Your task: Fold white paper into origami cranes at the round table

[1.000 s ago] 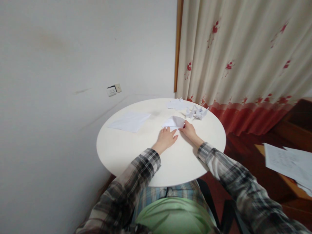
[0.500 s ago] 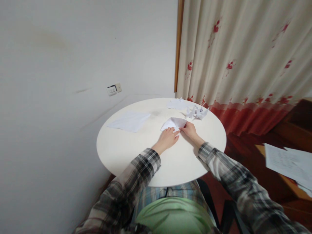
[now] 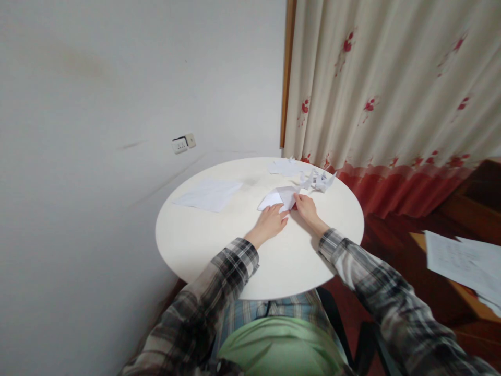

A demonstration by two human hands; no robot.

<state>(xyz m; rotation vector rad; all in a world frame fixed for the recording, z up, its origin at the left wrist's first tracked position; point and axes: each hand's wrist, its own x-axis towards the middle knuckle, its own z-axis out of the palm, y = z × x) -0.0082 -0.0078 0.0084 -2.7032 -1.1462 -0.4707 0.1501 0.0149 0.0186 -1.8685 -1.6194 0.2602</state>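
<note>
A partly folded sheet of white paper [image 3: 278, 196] lies on the round white table in front of me, with a raised flap on its right half. My left hand [image 3: 271, 223] rests on its near edge, palm down and fingers spread. At the right edge of the paper, my right hand [image 3: 306, 207] pinches the flap between thumb and fingers. Part of the near edge is hidden under my hands.
Folded white paper pieces [image 3: 319, 180] stand at the table's [image 3: 203, 250] back right, beside a flat paper stack [image 3: 284, 167]. Another sheet [image 3: 211, 194] lies at left. Printed papers [image 3: 462, 261] rest on a wooden surface to the right. A wall [image 3: 78, 209] borders the left.
My right hand has shifted slightly, and the right flap of the paper now stands more raised and reaches further toward the folded pieces. My left hand has stayed in place.
</note>
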